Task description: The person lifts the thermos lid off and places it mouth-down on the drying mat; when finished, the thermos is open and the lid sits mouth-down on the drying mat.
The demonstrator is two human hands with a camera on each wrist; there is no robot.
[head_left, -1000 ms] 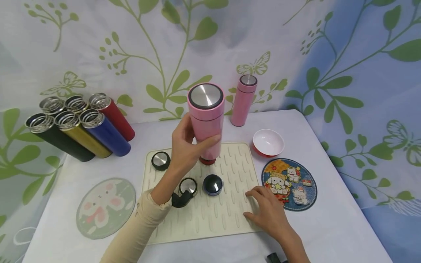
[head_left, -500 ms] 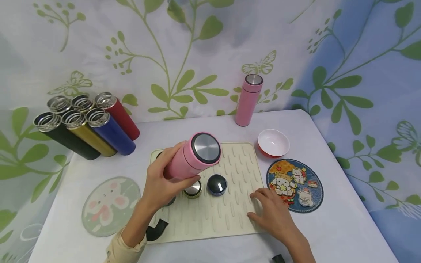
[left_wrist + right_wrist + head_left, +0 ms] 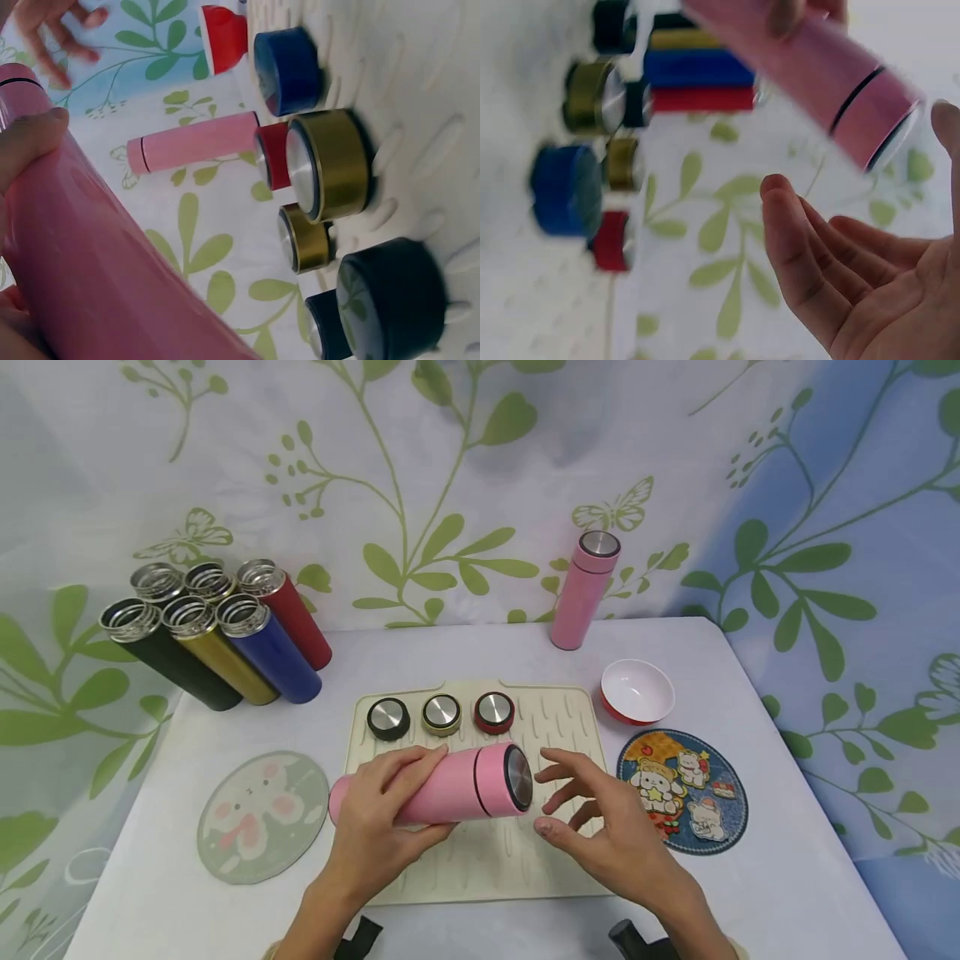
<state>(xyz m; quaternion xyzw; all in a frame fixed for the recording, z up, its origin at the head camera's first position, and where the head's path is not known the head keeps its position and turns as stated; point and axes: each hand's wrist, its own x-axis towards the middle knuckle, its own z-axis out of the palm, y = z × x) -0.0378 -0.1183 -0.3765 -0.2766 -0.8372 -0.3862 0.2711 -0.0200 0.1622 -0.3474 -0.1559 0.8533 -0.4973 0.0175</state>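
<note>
In the head view my left hand [image 3: 378,814] grips the body of a pink thermos bottle [image 3: 442,787], tipped nearly onto its side above the cream mat [image 3: 547,868]. Its pink lid [image 3: 504,778], with a steel disc on top, is on the bottle and points right. My right hand [image 3: 611,831] faces the lid with fingers spread and slightly bent, holding nothing. A gap shows between right-hand fingers and lid in the right wrist view. Behind the bottle stand a black lid [image 3: 388,718], a gold lid [image 3: 441,714] and a red lid [image 3: 495,712]. A blue lid [image 3: 289,71] shows in the left wrist view.
Several lidless bottles, including a blue bottle [image 3: 273,652], lean together at back left. Another pink bottle [image 3: 583,593] stands at the back, near a red-and-white bowl [image 3: 637,693]. A green round mat [image 3: 262,818] lies left, a blue patterned mat [image 3: 720,793] right.
My left hand has brought the pink bottle down from upright above the mat's back and turned it sideways. My right hand has lifted from the mat's right edge and moved left toward the lid.
</note>
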